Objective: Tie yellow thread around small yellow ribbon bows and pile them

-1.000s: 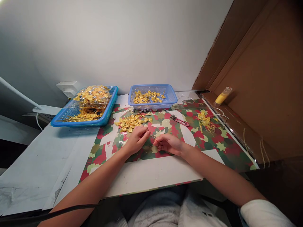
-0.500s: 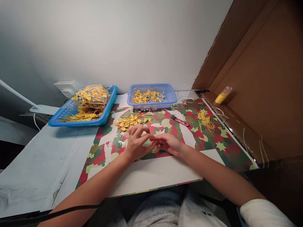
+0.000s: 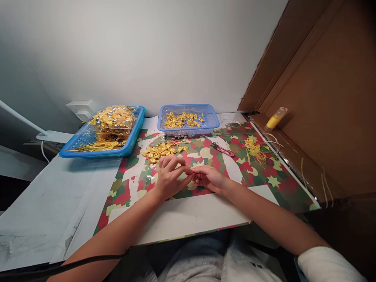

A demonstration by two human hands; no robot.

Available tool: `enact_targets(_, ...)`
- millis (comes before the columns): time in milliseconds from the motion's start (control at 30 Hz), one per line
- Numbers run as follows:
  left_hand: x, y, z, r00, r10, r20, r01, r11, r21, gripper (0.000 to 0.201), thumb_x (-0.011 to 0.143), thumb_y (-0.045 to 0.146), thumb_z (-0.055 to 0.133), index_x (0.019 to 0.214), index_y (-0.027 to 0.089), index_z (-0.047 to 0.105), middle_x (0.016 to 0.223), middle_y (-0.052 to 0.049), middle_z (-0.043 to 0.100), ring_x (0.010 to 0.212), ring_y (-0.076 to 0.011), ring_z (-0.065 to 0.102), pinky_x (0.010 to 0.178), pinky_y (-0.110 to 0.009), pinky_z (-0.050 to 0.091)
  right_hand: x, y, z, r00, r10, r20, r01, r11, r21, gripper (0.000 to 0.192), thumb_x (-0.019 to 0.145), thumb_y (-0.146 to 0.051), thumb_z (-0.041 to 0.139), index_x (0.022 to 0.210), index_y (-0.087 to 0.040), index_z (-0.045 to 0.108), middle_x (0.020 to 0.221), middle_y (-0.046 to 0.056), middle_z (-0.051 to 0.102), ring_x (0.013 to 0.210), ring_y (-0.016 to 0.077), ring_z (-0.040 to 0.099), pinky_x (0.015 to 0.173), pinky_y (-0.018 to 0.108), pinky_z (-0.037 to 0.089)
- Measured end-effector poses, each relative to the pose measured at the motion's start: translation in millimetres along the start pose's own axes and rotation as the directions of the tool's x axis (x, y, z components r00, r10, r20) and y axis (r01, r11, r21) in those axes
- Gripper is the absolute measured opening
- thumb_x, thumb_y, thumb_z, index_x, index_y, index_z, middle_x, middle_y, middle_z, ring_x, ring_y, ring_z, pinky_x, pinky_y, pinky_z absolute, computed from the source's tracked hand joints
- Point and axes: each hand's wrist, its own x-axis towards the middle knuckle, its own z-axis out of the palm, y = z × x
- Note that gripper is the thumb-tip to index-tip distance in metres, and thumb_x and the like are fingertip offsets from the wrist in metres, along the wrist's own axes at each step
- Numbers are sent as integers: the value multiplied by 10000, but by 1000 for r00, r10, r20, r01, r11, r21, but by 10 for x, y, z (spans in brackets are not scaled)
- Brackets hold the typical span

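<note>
My left hand (image 3: 173,176) and my right hand (image 3: 210,178) meet fingertip to fingertip over the patterned sheet. Both are closed in a pinch, thumb against forefinger. Whatever lies between the fingertips is too small to make out. Just beyond my left hand is a loose pile of yellow ribbon bows (image 3: 161,150), some with gold stems. Pink-handled thread snips (image 3: 222,149) lie past my right hand. Several small silver beads (image 3: 179,137) sit behind the pile of bows.
A blue basket (image 3: 129,148) at left holds bagged and stemmed bows. Another blue basket (image 3: 212,127) with bows stands against the wall. Yellow scraps and threads (image 3: 255,150) lie at right. A yellow-filled tube (image 3: 275,119) stands on the cardboard ledge. A lamp base (image 3: 57,136) is far left.
Almost nothing differs. Both hands keep their pinch at the same spot, and the whole view has shifted very slightly.
</note>
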Motion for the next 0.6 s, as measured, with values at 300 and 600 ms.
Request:
enact_targets(300, -24, -42, -19, 995, 84, 59, -80, 995, -66, 127, 813, 212, 666, 692, 238, 639, 737, 0, 607, 760, -157, 515, 763, -321, 344, -7, 6, -12, 1000, 16, 6, -16, 1000, -19, 130, 716, -235, 665, 653, -122, 676, 560, -20, 555, 536, 70, 468, 567, 214, 400)
enact_targets(600, -13, -94, -67, 900, -170, 401, 310, 896, -317, 342, 946, 408, 379, 1154, 201, 553, 1130, -107, 634, 1074, -239, 532, 929, -394, 379, 9, 6, -37, 999, 21, 32, -20, 999, -27, 128, 707, -242, 689, 703, -115, 702, 632, -2, 588, 543, 67, 472, 565, 210, 408)
